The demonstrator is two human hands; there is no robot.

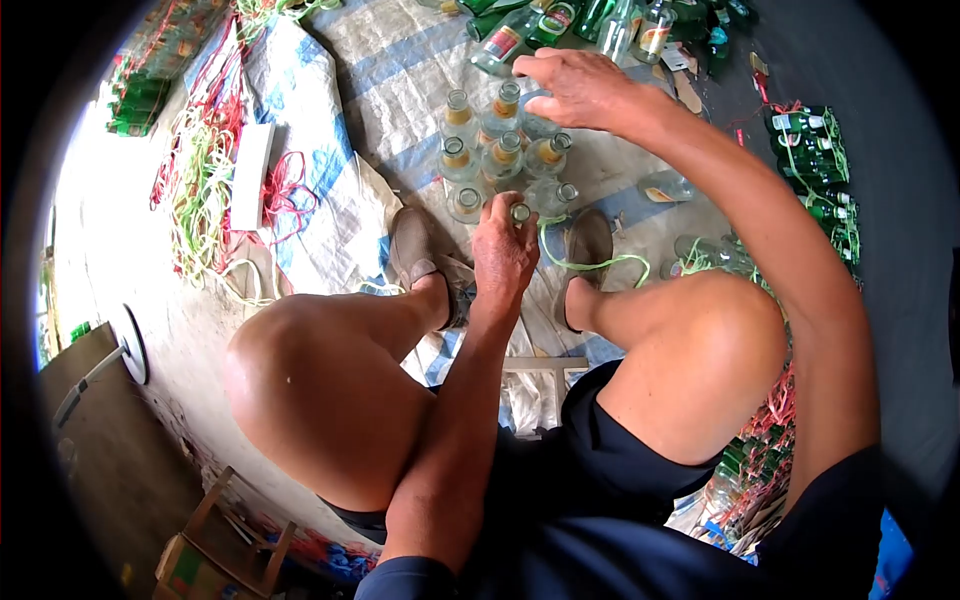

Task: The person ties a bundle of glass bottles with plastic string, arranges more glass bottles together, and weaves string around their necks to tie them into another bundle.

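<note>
Left hand: left hand (503, 250) placed at the near edge of the bottle group; grip closed, fingers curled round the neck of one clear bottle (520, 213), mouth left showing above the fingers.
Right hand: right hand (583, 88) stretched over the far right of the group; thumb and forefinger seen parted, but whether a neck is gripped behind them cannot be told.
Bottle group: clear bottles (503, 158) bunched close together between and beyond the shoes, mouths turned up; yellowish neck labels seen on several.
Ground: covered by a white-and-blue sheet (390, 95), creased; group stood on it.
Feet: left shoe (412, 240) and right shoe (592, 238) planted either side of the held bottle.
Twine: green twine (605, 265) trailed from near the group across the right ankle.
Right side: one loose clear bottle (665, 187) laid down; bundled green bottles (815, 160) tied with string farther out.
Far side: mixed bottles (560, 20) heaped just past the right hand, green and clear.
Left side: tangled string (200, 195), mostly green, piled beside a white block (251, 178).
</note>
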